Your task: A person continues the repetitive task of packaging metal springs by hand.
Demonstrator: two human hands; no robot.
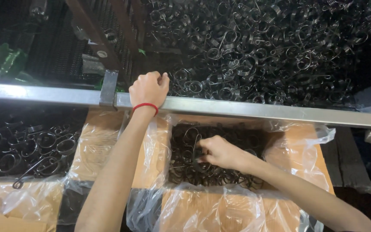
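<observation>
Right hand [217,152] grips dark coiled springs [194,165] (tangled, glossy black).

Dim surroundings — glare on plastic

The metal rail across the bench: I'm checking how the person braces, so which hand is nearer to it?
Left. The left hand rests on the metal rail, curled over its far edge. The right hand is below it, down among the wire springs in the plastic-lined cardboard box.
</observation>
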